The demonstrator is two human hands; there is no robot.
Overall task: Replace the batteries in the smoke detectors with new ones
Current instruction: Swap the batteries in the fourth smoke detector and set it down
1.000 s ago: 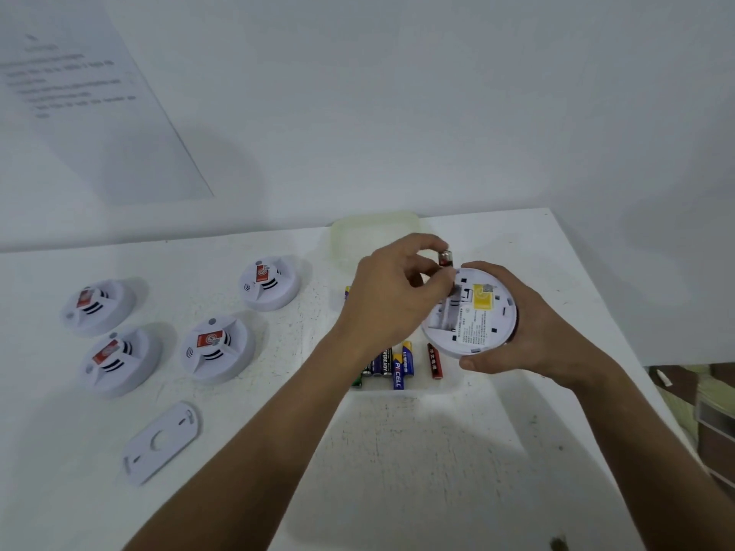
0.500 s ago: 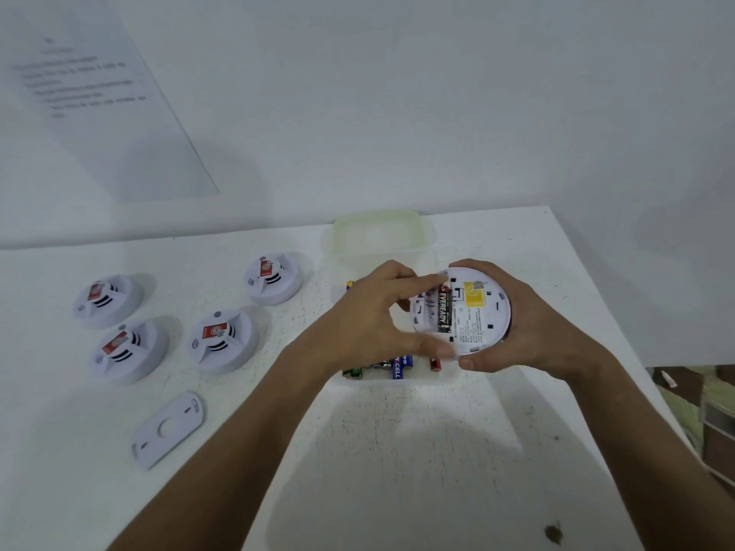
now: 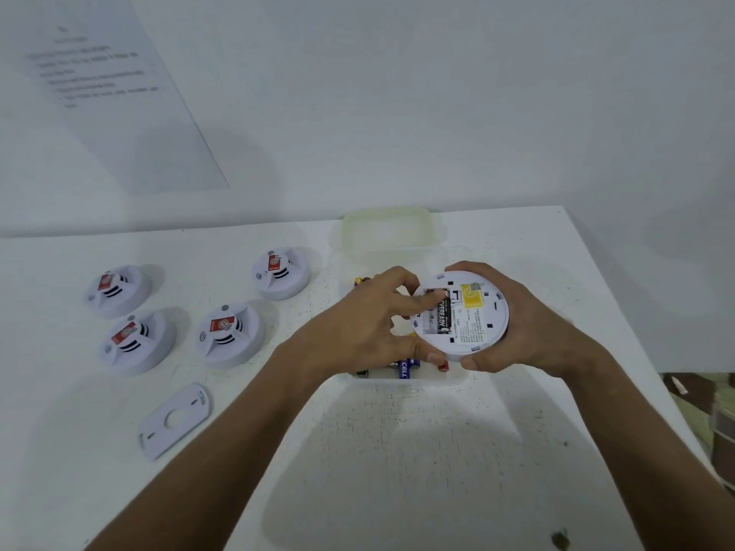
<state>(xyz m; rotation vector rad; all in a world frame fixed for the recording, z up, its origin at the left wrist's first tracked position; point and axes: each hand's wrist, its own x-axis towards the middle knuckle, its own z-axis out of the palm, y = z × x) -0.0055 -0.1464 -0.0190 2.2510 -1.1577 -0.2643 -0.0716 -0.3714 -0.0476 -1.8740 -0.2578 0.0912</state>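
Note:
My right hand (image 3: 529,328) holds a white round smoke detector (image 3: 477,324) back side up above the table. A black battery (image 3: 442,318) lies in its open compartment. My left hand (image 3: 366,324) presses its index fingertip on the top end of that battery, and its thumb braces against the detector's lower rim. The slot to the left of the battery looks empty. Under my hands lie several loose batteries (image 3: 403,369) in a clear box, mostly hidden.
Several more white smoke detectors stand face up on the left, the nearest one (image 3: 230,334) beside my left wrist. A white cover plate (image 3: 175,419) lies at front left. A pale lid (image 3: 389,232) sits at the back. The table edge (image 3: 620,312) runs along the right.
My left hand brought the black battery down from above the detector and laid it into the compartment. It now presses the battery's top end. My right hand kept its hold.

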